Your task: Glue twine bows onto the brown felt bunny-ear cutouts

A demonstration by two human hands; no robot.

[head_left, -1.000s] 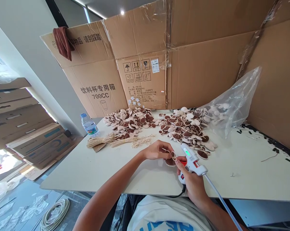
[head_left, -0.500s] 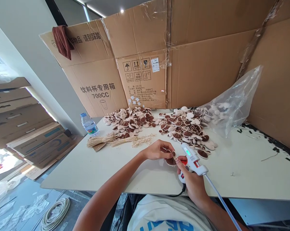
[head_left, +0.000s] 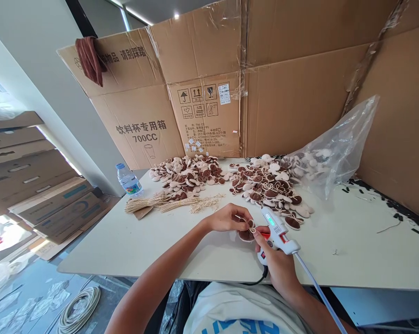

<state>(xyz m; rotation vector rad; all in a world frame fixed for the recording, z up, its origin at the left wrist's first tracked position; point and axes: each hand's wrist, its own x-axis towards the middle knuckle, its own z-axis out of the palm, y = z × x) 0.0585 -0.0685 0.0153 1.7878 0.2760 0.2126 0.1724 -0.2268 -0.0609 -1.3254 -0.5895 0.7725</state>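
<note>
My left hand (head_left: 226, 219) is closed in a pinch on a small brown round piece with a twine bow (head_left: 247, 230), held just above the white table (head_left: 143, 241). My right hand (head_left: 277, 262) grips a white hot glue gun (head_left: 277, 229), its nozzle end close to that piece. A clear glue stick pokes out of the gun's back toward the lower right. Just beyond the hands lies a pile of brown and cream pieces with bows (head_left: 270, 188).
A second pile of brown and cream pieces (head_left: 186, 176) lies at the back left, with twine bundles (head_left: 153, 204) and a water bottle (head_left: 128, 181) near the left edge. A clear plastic bag (head_left: 334, 148) sits right. Cardboard walls (head_left: 286, 93) surround the table.
</note>
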